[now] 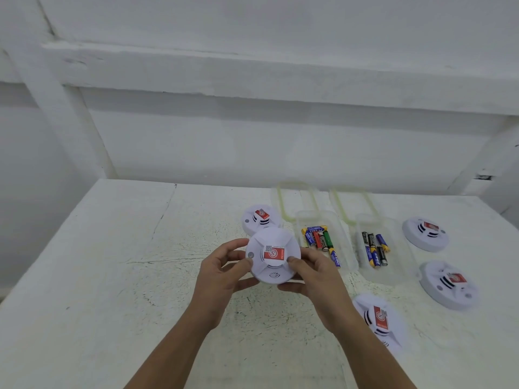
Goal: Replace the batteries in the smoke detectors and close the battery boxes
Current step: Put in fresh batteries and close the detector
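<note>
I note left hand (224, 272) and right hand (314, 273) both gripping one round white plastic smoke detector (273, 255), label up, above the white tabletop (112, 262), just left of two lidless clear plastic battery boxes (311, 219); four more detectors (425, 233) lie about, swap status hidden, so I judge much remains.

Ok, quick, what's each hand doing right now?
Left hand: holds the smoke detector by its left edge.
Right hand: holds the same smoke detector by its right edge, thumb on its face.
</note>
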